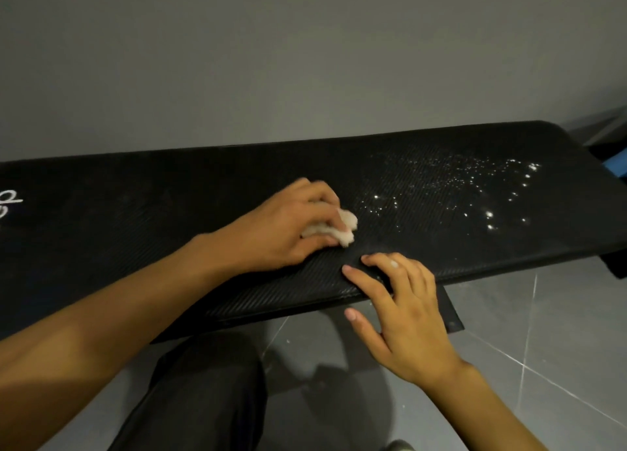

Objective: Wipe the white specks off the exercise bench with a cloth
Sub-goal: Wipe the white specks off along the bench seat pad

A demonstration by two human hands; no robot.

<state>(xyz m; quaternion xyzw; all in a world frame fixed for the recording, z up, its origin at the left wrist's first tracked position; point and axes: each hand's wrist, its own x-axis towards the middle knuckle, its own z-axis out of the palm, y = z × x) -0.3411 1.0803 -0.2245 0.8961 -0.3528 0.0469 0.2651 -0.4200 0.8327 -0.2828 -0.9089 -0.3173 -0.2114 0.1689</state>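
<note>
A long black textured exercise bench (pixel 142 220) runs across the view. White specks (pixel 468 186) are scattered over its right part. My left hand (pixel 285 226) presses a small crumpled white cloth (pixel 347 228) onto the bench pad near the middle, just left of the specks. My right hand (pixel 403 311) rests flat on the bench's near edge, fingers spread, holding nothing.
A grey wall stands right behind the bench. Grey floor tiles (pixel 543 332) lie below on the right, with a few specks on them. My dark trouser leg (pixel 200 396) is under the bench edge. A white logo (pixel 8 203) marks the pad's left end.
</note>
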